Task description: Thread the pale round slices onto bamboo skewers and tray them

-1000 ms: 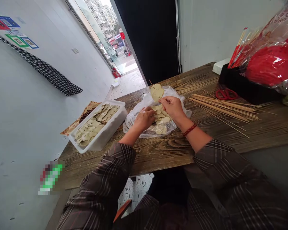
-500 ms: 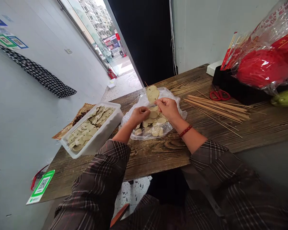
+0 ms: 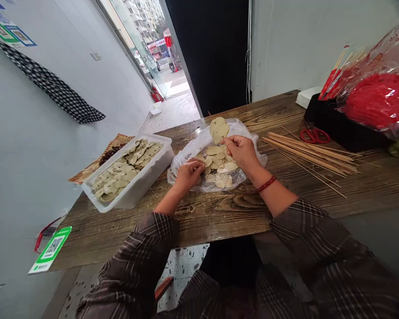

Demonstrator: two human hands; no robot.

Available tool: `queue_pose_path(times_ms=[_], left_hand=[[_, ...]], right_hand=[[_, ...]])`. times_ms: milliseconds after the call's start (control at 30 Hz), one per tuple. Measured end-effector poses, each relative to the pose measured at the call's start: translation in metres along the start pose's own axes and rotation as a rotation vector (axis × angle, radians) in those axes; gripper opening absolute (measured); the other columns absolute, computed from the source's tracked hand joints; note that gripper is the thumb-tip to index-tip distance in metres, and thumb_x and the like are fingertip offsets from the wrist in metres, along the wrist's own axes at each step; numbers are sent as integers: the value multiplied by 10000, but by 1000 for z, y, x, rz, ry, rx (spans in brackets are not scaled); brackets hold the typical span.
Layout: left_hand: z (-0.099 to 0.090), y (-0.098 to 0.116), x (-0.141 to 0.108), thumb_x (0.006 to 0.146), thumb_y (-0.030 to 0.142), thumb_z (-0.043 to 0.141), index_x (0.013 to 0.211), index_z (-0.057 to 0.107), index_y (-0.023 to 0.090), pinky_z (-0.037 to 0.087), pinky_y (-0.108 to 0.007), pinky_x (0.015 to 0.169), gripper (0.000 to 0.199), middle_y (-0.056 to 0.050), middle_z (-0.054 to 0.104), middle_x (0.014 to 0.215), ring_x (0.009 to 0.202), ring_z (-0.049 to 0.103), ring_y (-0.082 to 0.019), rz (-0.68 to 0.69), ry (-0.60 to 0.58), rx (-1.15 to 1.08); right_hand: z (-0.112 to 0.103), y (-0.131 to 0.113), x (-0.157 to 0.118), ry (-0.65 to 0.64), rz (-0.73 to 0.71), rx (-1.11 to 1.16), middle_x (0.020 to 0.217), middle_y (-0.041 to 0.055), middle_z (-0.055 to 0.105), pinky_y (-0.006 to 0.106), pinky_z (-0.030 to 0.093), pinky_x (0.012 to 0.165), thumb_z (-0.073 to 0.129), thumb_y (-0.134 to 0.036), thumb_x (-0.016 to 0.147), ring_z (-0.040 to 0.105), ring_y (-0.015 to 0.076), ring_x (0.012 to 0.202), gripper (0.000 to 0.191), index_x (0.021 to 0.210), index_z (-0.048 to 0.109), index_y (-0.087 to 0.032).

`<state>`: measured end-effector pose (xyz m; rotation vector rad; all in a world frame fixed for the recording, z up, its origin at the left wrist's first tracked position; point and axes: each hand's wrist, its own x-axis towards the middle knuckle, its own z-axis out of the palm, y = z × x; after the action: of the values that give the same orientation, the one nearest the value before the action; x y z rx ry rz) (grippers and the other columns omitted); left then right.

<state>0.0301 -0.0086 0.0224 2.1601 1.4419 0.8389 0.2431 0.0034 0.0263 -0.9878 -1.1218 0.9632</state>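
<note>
My right hand [image 3: 242, 153] pinches the lower end of a thin wooden skewer that carries a few pale, round potato slices [image 3: 219, 129]. These slices stand upright above the pile. At the pile's left side, my left hand [image 3: 189, 173] has bent fingers, with thumb and forefinger slightly apart, and its fingertips touch the loose slices. The loose potato slices [image 3: 216, 160] lie heaped on a clear plastic bag [image 3: 186, 156] spread on the wooden table. Farther left, a white plastic tub [image 3: 124, 198] contains many skewered slices [image 3: 115, 182].
Bare bamboo skewers [image 3: 314, 155] lie to the right, beside red-handled scissors [image 3: 315, 135]. A black box [image 3: 347, 128] with red-wrapped chopsticks and a red plastic-wrapped bundle [image 3: 375, 104] stands behind. A green QR card [image 3: 51, 249] sits at the table's left corner.
My left hand has moved left and down, away from the skewer, to the pile's edge. The right hand still holds the loaded skewer up. The whole view has shifted slightly.
</note>
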Motion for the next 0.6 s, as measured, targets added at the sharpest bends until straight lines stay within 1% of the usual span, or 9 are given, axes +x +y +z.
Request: queue_pose_path(times_ms=[67, 133, 233, 300, 433, 533, 600], left_hand=[[2, -5, -1, 796, 406, 601, 713, 654, 177, 487, -266, 704, 250, -25, 661, 737, 751, 605, -163, -138, 87, -143], [0, -8, -2, 783, 462, 619, 753, 621, 173, 493, -255, 650, 291, 4, 617, 676, 681, 586, -143, -274, 145, -409], [-5, -10, -5, 732, 475, 698, 809, 587, 170, 531, -263, 624, 334, -6, 656, 758, 685, 624, -142, -387, 164, -854], [-8, -10, -8, 718, 439, 740, 853, 596, 160, 554, -272, 621, 341, -36, 689, 821, 706, 657, -154, -415, 176, -1034], [-14, -11, -12, 714, 339, 780, 890, 631, 141, 586, -275, 652, 304, -65, 715, 896, 722, 680, -149, -429, 231, -1203], [-20, -16, -13, 662, 231, 812, 881, 640, 145, 595, -261, 696, 291, -38, 715, 895, 738, 676, -126, -404, 312, -1236], [-24, -20, -13, 649, 198, 811, 881, 637, 152, 596, -257, 703, 294, -24, 711, 885, 747, 677, -123, -392, 387, -1229]], right_hand=[[-1, -1, -1, -8, 8, 2, 473, -53, 495, 225, 293, 458, 642, -453, 752, 392, 77, 445, 310, 735, 677, -145], [0, -4, -4, -33, 29, 10, 474, -55, 487, 226, 275, 445, 653, -475, 742, 381, 76, 439, 331, 751, 678, -145], [4, -10, -12, -113, 61, 7, 481, -60, 470, 226, 254, 432, 676, -522, 728, 370, 74, 438, 374, 768, 676, -149], [7, -14, -18, -197, 83, -1, 484, -60, 457, 226, 242, 422, 681, -558, 724, 362, 74, 439, 405, 767, 675, -155], [10, -19, -30, -400, 179, -64, 479, -57, 451, 222, 211, 401, 665, -596, 750, 341, 76, 431, 441, 814, 696, -161], [11, -20, -37, -545, 261, -126, 466, -59, 446, 222, 202, 395, 655, -596, 778, 307, 66, 408, 444, 828, 700, -158], [11, -21, -41, -613, 289, -164, 468, -58, 450, 223, 204, 399, 648, -588, 800, 307, 64, 406, 438, 852, 704, -157]])
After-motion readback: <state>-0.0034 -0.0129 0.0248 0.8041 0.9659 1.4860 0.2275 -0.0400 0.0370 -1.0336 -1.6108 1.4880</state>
